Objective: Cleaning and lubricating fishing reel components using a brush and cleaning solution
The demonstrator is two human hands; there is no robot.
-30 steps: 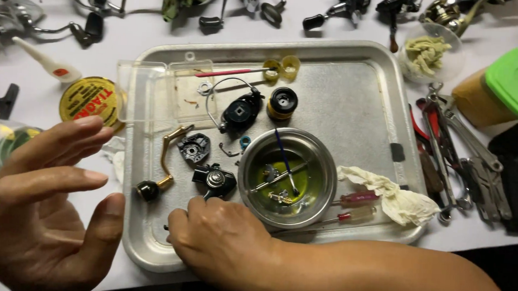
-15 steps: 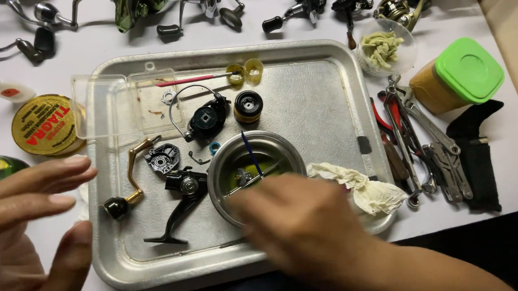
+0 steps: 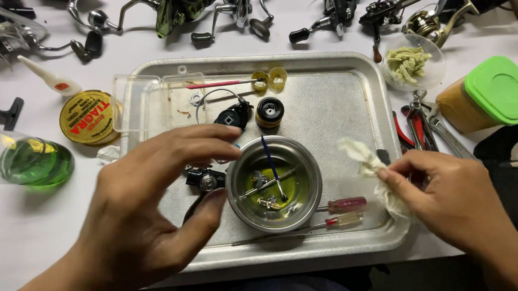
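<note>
Rag (image 3: 369,163) was pinched in the right hand (image 3: 445,196) at the tray's (image 3: 334,67) right edge; the left hand (image 3: 149,210) hung spread beside the metal bowl (image 3: 309,195).

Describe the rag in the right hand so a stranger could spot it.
Start at the metal tray; go to its right edge, beside the round steel bowl. The right hand pinches a crumpled off-white rag there, the only soft, cloth-like thing among metal parts and screwdrivers.
</note>
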